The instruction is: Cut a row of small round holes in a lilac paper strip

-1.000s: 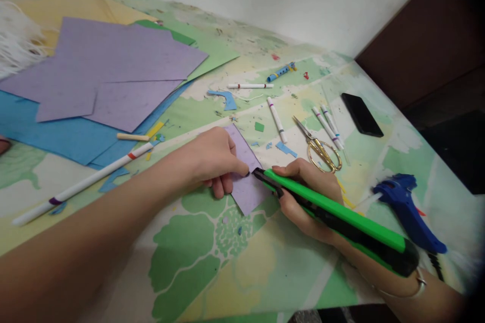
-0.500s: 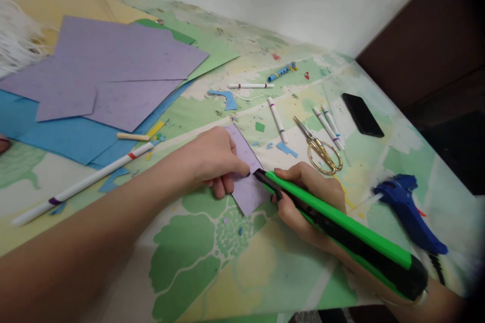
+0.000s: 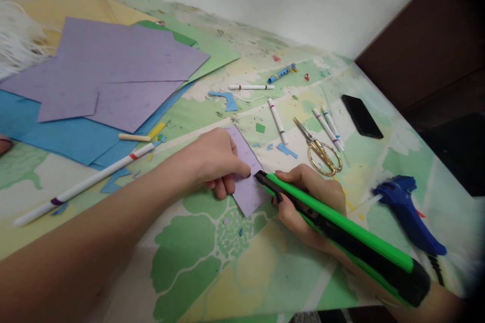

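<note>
A small purple paper piece (image 3: 248, 197) lies at the middle of the patterned tablecloth. My left hand (image 3: 217, 161) grips it, thumb on top near its centre and the other fingers curled at its left edge. In my right hand (image 3: 306, 197) is a green and black box cutter (image 3: 341, 227), its tip touching or just over the paper beside my left thumb. Whether the blade is out is too dark to make out. Gold-handled scissors (image 3: 320, 149) rest just beyond my right hand.
Large purple sheets (image 3: 113, 55) overlap blue sheets (image 3: 76, 144) at the left. A long white marker stick (image 3: 94, 181) lies by my left forearm. Several markers (image 3: 278, 121), paper scraps and a phone (image 3: 361, 116) lie farther back. A blue glue gun (image 3: 409, 212) sits at right.
Both hands, the paper piece and the box cutter stay almost in place. The whole view has shifted very slightly.
</note>
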Motion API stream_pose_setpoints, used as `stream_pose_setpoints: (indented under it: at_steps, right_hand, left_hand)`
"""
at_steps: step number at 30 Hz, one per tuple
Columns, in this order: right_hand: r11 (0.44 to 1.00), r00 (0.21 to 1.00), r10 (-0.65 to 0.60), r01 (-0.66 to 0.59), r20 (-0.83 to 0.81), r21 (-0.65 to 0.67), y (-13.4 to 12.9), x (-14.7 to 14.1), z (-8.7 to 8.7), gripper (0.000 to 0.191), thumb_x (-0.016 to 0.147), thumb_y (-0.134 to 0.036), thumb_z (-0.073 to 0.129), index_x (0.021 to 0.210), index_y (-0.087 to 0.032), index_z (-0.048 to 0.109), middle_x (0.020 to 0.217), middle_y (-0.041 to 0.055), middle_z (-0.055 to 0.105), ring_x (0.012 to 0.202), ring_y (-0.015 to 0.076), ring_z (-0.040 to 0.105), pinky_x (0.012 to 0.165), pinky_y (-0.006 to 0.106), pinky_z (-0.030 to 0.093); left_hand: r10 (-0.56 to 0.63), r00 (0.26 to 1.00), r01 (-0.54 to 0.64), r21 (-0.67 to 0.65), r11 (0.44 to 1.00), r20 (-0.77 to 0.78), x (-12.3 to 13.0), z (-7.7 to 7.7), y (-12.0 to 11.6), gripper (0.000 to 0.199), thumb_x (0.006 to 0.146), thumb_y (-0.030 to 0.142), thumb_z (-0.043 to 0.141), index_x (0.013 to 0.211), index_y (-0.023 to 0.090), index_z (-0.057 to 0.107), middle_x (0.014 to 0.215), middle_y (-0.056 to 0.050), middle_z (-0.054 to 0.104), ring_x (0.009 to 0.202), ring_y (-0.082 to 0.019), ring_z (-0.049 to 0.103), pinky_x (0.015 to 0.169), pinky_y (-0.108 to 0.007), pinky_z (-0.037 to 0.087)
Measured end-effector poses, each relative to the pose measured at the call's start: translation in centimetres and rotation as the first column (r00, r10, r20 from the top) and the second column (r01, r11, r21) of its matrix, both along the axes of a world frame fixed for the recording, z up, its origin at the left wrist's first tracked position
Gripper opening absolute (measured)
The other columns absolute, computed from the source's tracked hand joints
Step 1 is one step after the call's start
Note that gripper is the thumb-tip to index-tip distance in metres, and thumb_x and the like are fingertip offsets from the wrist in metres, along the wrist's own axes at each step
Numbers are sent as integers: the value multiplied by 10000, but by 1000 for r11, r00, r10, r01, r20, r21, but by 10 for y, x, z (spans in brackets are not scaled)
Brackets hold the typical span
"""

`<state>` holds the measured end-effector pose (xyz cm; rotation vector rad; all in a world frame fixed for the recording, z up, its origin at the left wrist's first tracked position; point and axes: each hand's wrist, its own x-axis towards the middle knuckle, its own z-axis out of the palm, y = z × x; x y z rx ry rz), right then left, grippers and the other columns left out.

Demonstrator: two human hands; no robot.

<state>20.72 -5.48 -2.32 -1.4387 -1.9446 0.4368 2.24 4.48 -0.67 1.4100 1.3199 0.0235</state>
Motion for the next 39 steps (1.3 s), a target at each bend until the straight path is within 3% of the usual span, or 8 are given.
stream_pose_setpoints:
  at_steps: [7,10,16,19,25,30,34,39]
  right_hand:
    - [995,968,-97,86,-229,-57,1,2,2,210,742,-113,587,924,-219,592,650,-14,672,490,122,605,447,231,458]
    - [990,949,-135,118,-287,-75,2,5,5,232,758,-117,601,969,-213,607,688,6,691,518,131,622,465,240,486]
    - [981,926,-187,195,-328,-9,5,7,7,208,775,-140,609,973,-202,617,738,26,721,550,145,665,500,254,532]
    - [978,933,-194,207,-303,8,6,8,8,218,770,-133,606,978,-194,631,783,37,727,545,139,659,510,262,542]
    - [992,974,-103,116,-200,56,10,13,13,257,758,-117,616,994,-207,660,813,35,729,661,165,690,589,275,558]
    - [992,979,128,-128,-157,8,14,16,11,384,770,-86,587,1111,-257,629,972,40,734,830,192,705,684,290,566]
    - [989,982,137,-143,-133,-40,15,17,6,340,781,-97,590,1072,-262,651,992,27,732,782,174,701,697,287,567]
    - [977,978,169,-183,-122,-110,15,17,3,351,797,-132,607,1116,-276,638,1075,33,715,929,211,691,687,286,564]
  left_hand:
    - [-41,999,41,-19,999,16,-5,7,-2,218,650,212,660,578,203,455,463,10,638,389,-125,583,354,-189,349]
    - [-51,999,51,178,983,-5,-13,12,-1,178,669,244,678,619,207,512,492,26,631,402,-121,562,388,-214,365]
    - [-238,966,223,786,576,-100,-23,5,7,433,678,384,731,1090,275,657,1276,-31,614,1227,-271,488,1000,-387,381]
    - [-403,889,421,737,529,-218,-22,-3,7,601,722,385,703,1299,315,549,1452,-24,461,1411,-329,202,1119,-512,183]
    - [-330,851,518,757,397,-409,-21,-2,3,455,717,467,700,1116,252,664,1149,-95,593,1171,-349,430,1022,-507,283]
    - [-245,832,551,696,461,-497,-19,6,1,278,834,421,536,964,193,629,925,-88,636,893,-278,576,798,-395,383]
    - [-202,870,473,649,596,-449,-19,7,-1,217,805,411,528,878,208,555,829,-50,630,762,-227,577,638,-307,354]
    - [-200,881,451,636,626,-429,-20,7,-4,259,766,464,549,867,231,497,807,-34,605,758,-230,564,602,-297,332]
